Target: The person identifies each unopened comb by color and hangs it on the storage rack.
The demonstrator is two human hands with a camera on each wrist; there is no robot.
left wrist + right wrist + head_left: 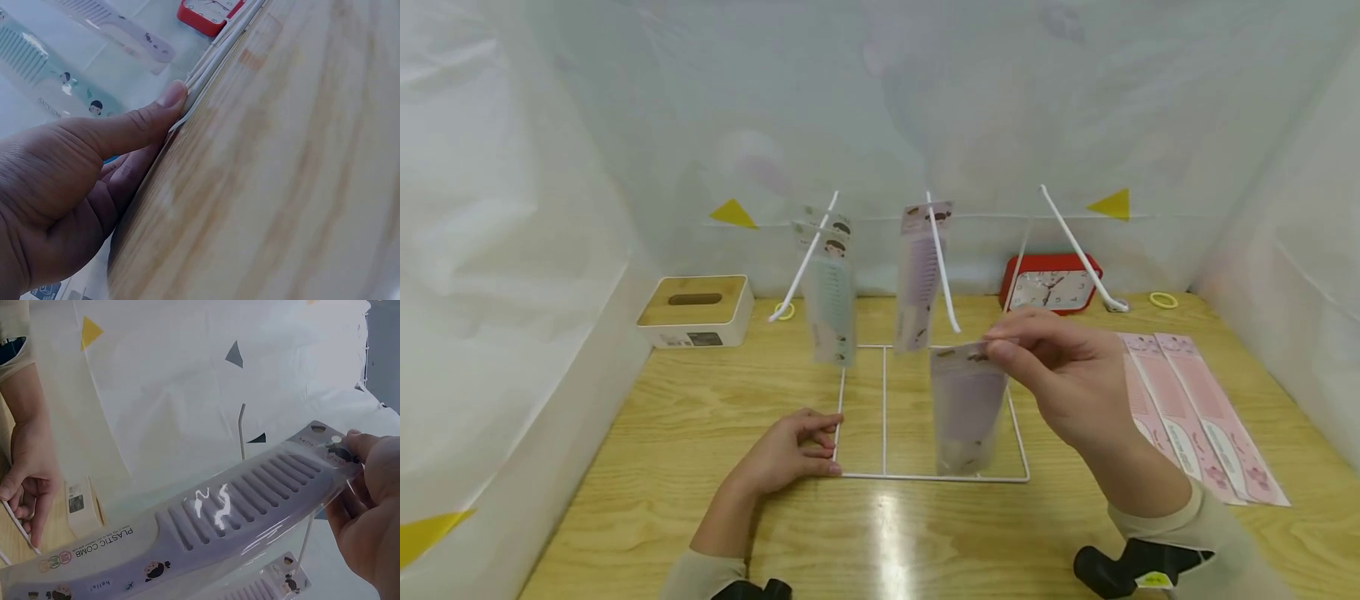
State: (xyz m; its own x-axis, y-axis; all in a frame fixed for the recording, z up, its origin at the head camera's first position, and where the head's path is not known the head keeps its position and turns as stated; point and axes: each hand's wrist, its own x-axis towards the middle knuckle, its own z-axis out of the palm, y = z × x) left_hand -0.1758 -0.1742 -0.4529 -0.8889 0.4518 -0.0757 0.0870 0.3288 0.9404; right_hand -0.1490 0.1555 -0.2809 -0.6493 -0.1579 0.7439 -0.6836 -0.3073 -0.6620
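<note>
My right hand pinches the top edge of a packaged purple comb, which hangs in front of the middle hook. The right wrist view shows this comb through its clear sleeve, with "PLASTIC COMB" printed on it. My left hand grips the front left corner of a white wire rack; its thumb lies on the wire in the left wrist view. Packaged green combs hang on the rack's left hook. Another packaged purple comb hangs on the middle hook.
Pink packaged combs lie on the table at right. Behind the rack's right hook stands a red clock. A tissue box is at the back left. Yellow rings lie near the back sheet.
</note>
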